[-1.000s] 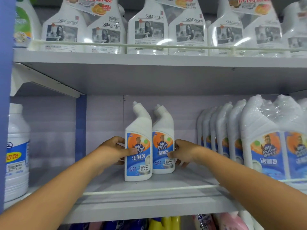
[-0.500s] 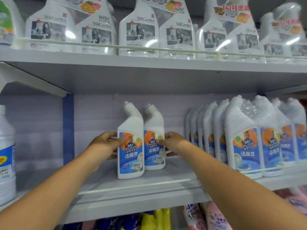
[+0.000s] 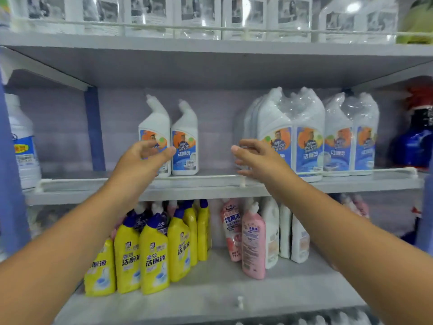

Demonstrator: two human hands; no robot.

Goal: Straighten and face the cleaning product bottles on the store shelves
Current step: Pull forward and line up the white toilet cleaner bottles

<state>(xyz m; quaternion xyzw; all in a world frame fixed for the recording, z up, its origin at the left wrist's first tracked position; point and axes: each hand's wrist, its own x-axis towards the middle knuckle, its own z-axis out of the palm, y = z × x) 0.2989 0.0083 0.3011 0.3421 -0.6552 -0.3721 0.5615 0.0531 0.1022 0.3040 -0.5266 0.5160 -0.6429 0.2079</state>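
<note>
head view: left hand (image 3: pixel 143 158) and right hand (image 3: pixel 255 158), earlier gripping the two white bottles (image 3: pixel 168 137), had let go; both hung loosely open, empty. bottles stood upright, touching, on middle shelf (image 3: pixel 210 184). wrapped packs (image 3: pixel 309 134) right; yellow bottles (image 3: pixel 150 249) and pink bottles (image 3: pixel 248 238) below.

**Three grey shelves with cleaning bottles**

The middle shelf (image 3: pixel 210 184) carries two white angled-neck bottles (image 3: pixel 168 137) standing upright and touching, and to the right a row of plastic-wrapped white bottle packs (image 3: pixel 309 141). A large white jug (image 3: pixel 22 141) stands at its left end. The upper shelf (image 3: pixel 210 46) holds blurred clear bottles (image 3: pixel 150 17). The lower shelf (image 3: pixel 210 294) holds yellow bottles (image 3: pixel 152 256) and pink bottles (image 3: pixel 253 245).
</note>
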